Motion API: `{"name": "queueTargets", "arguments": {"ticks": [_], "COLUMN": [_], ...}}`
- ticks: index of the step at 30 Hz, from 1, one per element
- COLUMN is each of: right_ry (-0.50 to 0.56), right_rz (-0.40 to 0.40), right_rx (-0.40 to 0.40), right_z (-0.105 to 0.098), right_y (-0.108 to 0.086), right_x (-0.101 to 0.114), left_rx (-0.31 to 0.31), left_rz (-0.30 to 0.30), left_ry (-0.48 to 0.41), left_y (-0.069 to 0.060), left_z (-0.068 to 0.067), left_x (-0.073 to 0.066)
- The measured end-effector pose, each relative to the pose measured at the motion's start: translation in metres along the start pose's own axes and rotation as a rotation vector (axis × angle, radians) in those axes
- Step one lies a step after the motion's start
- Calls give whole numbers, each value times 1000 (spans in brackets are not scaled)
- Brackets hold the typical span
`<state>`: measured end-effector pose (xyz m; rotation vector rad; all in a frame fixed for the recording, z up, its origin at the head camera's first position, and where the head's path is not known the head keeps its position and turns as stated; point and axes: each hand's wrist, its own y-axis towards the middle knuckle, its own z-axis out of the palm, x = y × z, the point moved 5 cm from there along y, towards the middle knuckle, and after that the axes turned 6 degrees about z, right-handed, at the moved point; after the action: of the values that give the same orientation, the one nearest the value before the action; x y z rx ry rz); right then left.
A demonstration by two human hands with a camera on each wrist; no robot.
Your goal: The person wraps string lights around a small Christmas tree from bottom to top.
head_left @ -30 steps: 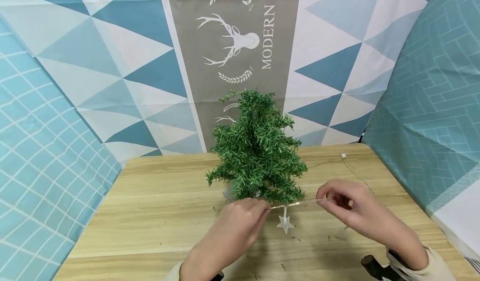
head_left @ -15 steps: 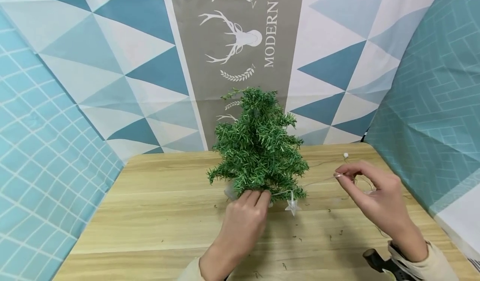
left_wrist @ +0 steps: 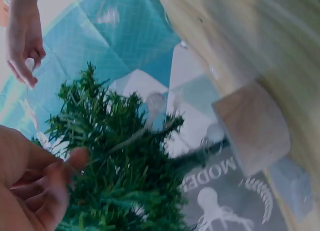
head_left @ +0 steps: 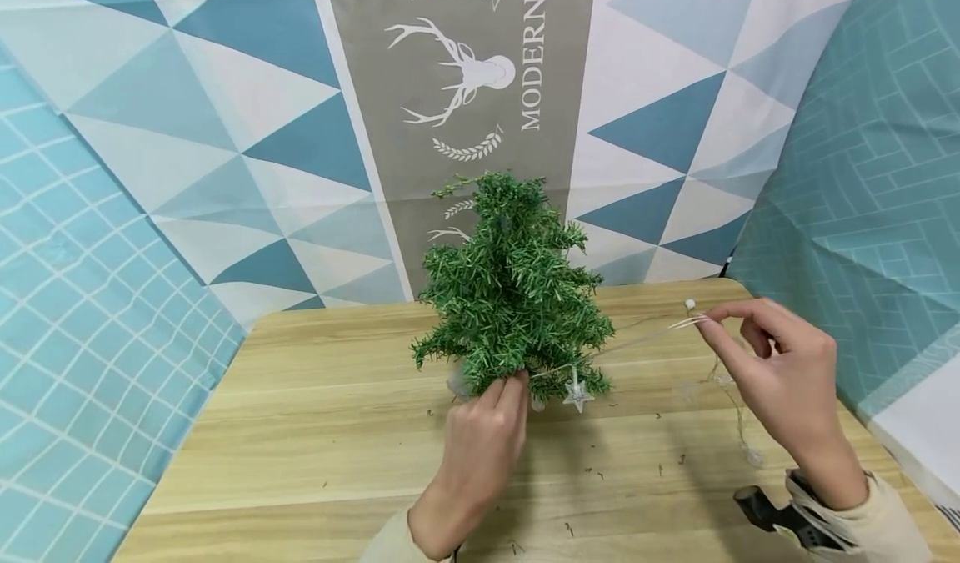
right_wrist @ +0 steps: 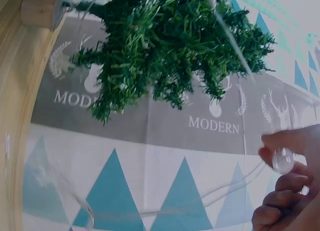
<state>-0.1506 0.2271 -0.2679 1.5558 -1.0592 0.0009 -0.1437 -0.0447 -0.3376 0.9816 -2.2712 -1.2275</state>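
A small green artificial Christmas tree (head_left: 513,296) stands upright; its wooden base (left_wrist: 255,128) shows in the left wrist view. At the lower front branches, my left hand (head_left: 480,446) pinches the wire of a string of fairy lights (head_left: 645,338). A clear star (head_left: 577,394) dangles from that wire, just right of the left hand. My right hand (head_left: 787,371) pinches the string farther right between thumb and forefinger, pulling the span fairly straight. A clear round bulb (right_wrist: 283,160) sits by the right fingers in the right wrist view. Branches partly hide the left fingertips.
A loose strand (head_left: 741,429) hangs below the right hand toward the wooden table (head_left: 300,413). A small white ball (head_left: 690,304) lies near the back right. Green scraps dot the tabletop. A patterned cloth backdrop (head_left: 292,121) rises behind.
My right hand has moved right and away from the body, lengthening the span of wire. My left hand has shifted in against the lower branches, and the star has risen closer to the tree.
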Motion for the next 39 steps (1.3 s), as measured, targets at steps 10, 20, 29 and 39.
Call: {"name": "queueTargets", "arguments": {"ticks": [10, 20, 29, 39], "right_ry": [582, 370, -177, -524], "right_rz": [339, 296, 57, -45], "right_rx": [226, 181, 131, 197], "right_z": [7, 18, 24, 10], "right_y": [-7, 3, 29, 25], "right_x": [-22, -30, -59, -113], "left_rx": [32, 190, 326, 433], "left_rz": [-76, -133, -172, -160], "left_ry": [-66, -11, 76, 132], "left_y": [-2, -3, -10, -11], "left_z": [7, 17, 24, 28], "left_x": [1, 2, 4, 5]}}
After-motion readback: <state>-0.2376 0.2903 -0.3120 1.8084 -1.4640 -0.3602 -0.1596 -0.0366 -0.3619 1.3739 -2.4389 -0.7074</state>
